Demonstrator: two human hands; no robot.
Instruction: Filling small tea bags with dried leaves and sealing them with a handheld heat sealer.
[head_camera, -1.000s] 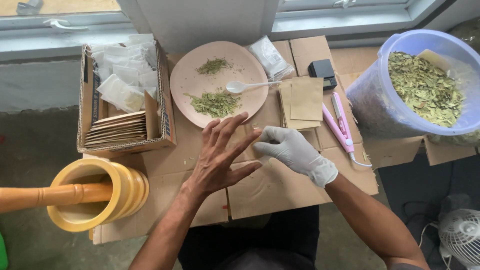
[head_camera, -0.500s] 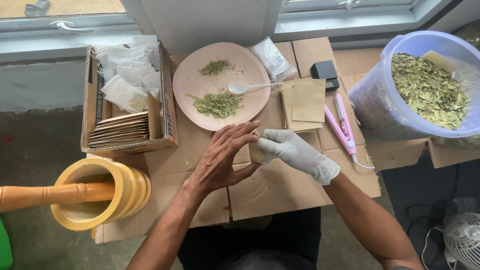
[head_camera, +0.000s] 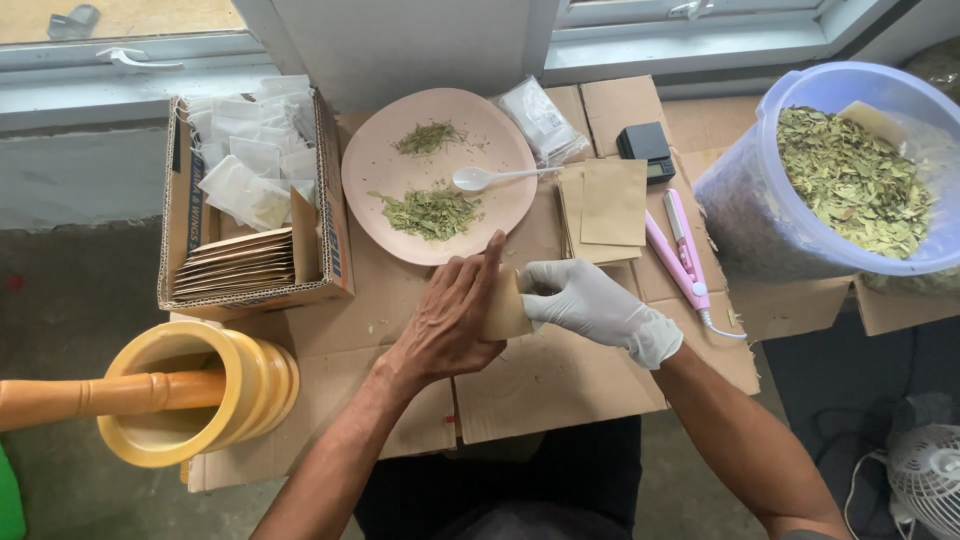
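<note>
On the flattened cardboard sheet (head_camera: 560, 385) that serves as your work surface, set below a window sill (head_camera: 690, 50) and a pale wall, your bare left hand (head_camera: 450, 315) and your gloved right hand (head_camera: 595, 305) meet at a small tan paper pouch (head_camera: 505, 305). Your left hand lies flat against the pouch with fingers extended; your right hand is closed on its right edge, so the pouch is pinched between the two, just below the pink plate (head_camera: 385, 170). That plate carries two heaps of dried green leaves and a white plastic spoon (head_camera: 490, 178). To its left stands an open cardboard box (head_camera: 185, 215) holding white sachets at the back and a row of tan pouches in front. To the plate's right lie a clear plastic bag (head_camera: 540, 120), a stack of tan pouches (head_camera: 605, 205), a small black scale (head_camera: 645, 148) and a pink heat sealer (head_camera: 685, 250). A translucent tub (head_camera: 740, 210) of dried leaves fills the far right. A yellow mortar (head_camera: 235, 385) with wooden pestle (head_camera: 90, 395) sits at the left edge. Bare cardboard lies directly before you; a white fan (head_camera: 925, 475) stands on the floor at your right.
</note>
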